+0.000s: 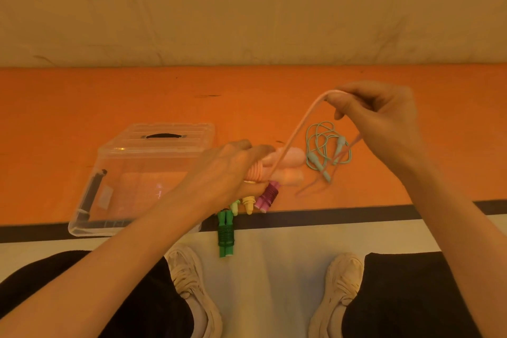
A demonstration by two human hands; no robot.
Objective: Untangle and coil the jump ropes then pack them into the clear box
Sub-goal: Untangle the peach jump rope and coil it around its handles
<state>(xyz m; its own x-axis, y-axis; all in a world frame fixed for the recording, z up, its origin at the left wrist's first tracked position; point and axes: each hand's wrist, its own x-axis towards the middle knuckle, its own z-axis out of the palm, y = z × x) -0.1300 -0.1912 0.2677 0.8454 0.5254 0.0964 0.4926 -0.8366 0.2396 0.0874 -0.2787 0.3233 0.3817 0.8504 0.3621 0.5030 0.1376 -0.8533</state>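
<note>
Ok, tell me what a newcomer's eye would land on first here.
First, the two hands at centre: the left hand grips the pale pink jump rope handles while the right hand pinches the pink cord, lifted up and to the right. Next, the clear plastic box on the orange mat at left, and the loose mint-green jump rope lying right of centre.

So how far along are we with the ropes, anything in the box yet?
Done: the green rope and purple rope lie coiled by the box. In hand: the left hand holds the pink rope's handles while the right hand winds its cord. Left: the teal rope lies loose, and the clear box looks empty.
</note>
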